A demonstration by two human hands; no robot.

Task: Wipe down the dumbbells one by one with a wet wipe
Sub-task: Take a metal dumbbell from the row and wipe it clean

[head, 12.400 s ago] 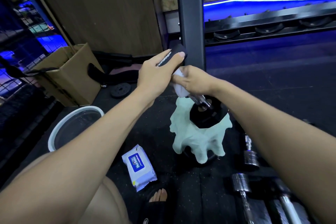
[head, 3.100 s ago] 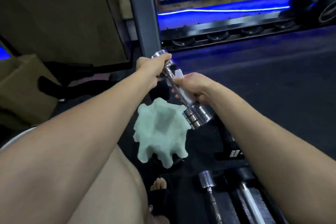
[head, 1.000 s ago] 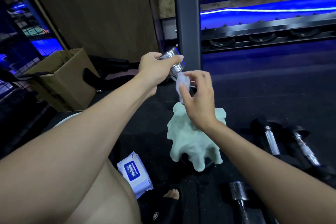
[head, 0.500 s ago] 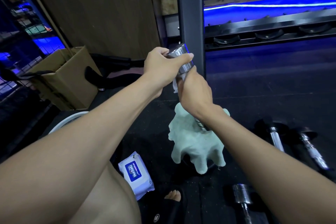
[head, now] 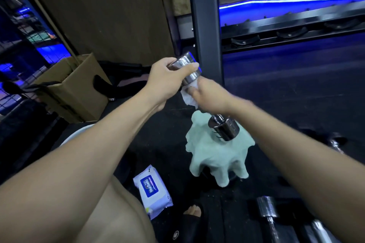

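A chrome dumbbell [head: 224,127] is held tilted in the air in front of me. My left hand [head: 167,80] grips its upper head. My right hand [head: 209,95] is wrapped round the handle with a white wet wipe [head: 188,97] between palm and bar, hiding the handle. The lower head hangs over a pale green cloth [head: 219,156] draped on something dark on the floor. Other chrome dumbbells [head: 269,213] lie on the black mat at the lower right.
A wet wipe pack [head: 151,190] lies on the floor by my knee. A cardboard box [head: 75,87] stands at the left, with a white basin rim [head: 83,130] behind my left forearm. A dark rack post [head: 205,25] rises just behind the hands.
My right hand has closed round the handle with the wipe and slid down slightly, so the lower chrome head now shows below it. My left hand still grips the upper head.
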